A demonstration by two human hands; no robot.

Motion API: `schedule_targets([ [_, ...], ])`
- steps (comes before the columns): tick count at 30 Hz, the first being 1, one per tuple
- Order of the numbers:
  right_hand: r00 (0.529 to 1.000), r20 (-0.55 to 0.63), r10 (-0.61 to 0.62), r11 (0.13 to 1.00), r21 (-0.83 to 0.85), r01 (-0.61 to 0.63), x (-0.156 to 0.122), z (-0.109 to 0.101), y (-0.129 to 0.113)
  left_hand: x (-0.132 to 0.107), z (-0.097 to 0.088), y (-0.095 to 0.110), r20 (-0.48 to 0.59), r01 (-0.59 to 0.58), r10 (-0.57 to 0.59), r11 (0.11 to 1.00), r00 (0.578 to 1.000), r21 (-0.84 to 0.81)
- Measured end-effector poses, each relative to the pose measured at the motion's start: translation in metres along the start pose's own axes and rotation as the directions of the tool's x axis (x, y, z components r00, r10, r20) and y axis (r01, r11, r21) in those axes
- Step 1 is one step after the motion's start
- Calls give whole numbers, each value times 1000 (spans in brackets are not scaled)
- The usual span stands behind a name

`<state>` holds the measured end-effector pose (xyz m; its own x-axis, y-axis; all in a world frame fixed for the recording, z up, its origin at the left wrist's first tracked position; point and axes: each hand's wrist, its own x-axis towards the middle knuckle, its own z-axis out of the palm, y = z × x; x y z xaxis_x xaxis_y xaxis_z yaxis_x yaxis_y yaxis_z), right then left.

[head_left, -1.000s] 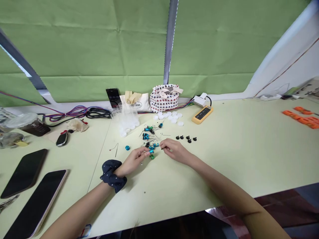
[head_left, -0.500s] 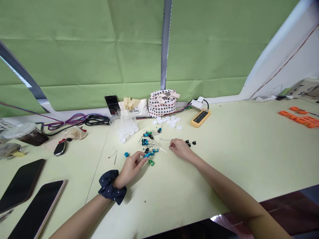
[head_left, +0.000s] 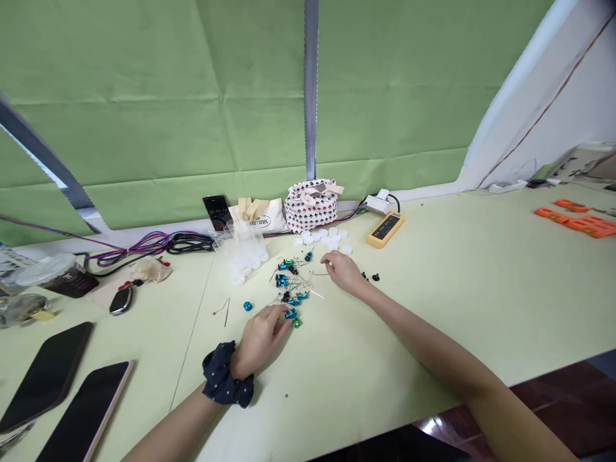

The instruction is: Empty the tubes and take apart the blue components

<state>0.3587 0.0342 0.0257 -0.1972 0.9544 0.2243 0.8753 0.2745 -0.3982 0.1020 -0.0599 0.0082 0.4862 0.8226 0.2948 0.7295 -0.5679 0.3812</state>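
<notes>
Fingers of my left hand [head_left: 262,335] pinch a small blue metal part [head_left: 291,314], low over the table. A small green metal part [head_left: 297,323] lies just beside it. Above this hand is a loose pile of small blue, green and black parts with thin wires, among them a blue part [head_left: 282,280]. My right hand [head_left: 344,272] is to the right of the pile, fingers curled together; whatever they hold is too small to make out. Small black pieces [head_left: 376,277] lie by its wrist. A blue knob-like piece [head_left: 248,306] sits alone to the left.
White round caps [head_left: 333,239] and clear plastic tubes [head_left: 239,253] lie behind the pile. Farther back stand a patterned pouch [head_left: 312,206] and a phone showing a timer [head_left: 216,210]. A yellow power strip [head_left: 385,230] is at right; two phones [head_left: 84,410] lie at left.
My left hand has drawn the blue part slightly toward me, beside the green one. My right hand has shifted away from me, toward the white caps. The view has tilted slightly.
</notes>
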Motion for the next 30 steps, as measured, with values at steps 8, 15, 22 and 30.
schedule_targets([
  [8,993,113,-28,1000,1,28,56,26,-12,3,2,-2,-67,-93,94,996,993,14],
  [15,993,117,24,1000,-1,-24,57,42,-17,3,1,-3,-111,-86,84,996,990,-12],
  [22,989,93,119,992,-46,-115,52,41,-15,4,1,-4,-103,-67,62,996,993,-51],
  [30,964,56,258,963,-98,-252,56,36,-16,4,1,-3,-97,-60,51,995,994,-84],
])
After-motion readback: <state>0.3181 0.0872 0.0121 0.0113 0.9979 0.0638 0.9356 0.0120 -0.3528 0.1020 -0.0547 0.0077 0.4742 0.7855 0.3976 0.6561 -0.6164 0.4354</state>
